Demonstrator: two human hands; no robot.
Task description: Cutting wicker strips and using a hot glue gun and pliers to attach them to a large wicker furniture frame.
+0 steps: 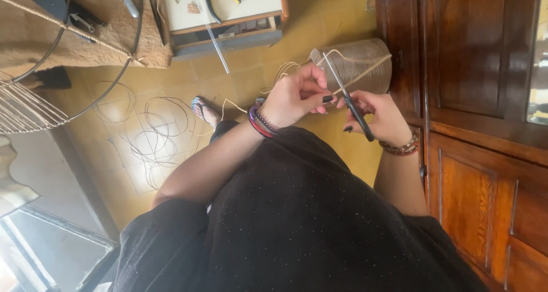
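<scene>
Scissors (349,101) in right hand (382,118), twine (365,72) pinched

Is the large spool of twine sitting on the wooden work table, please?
No, the spool of twine rests on the yellow tiled floor beside the wooden cabinet.

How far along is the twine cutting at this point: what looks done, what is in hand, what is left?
Done: the wire frame at far left already carries wrapped strands. In hand: the left hand pinches a strand of twine running from the big spool, and the right hand holds scissors with blades open at it. Left: the strand looks uncut, and loose wire coils lie on the floor.
</scene>
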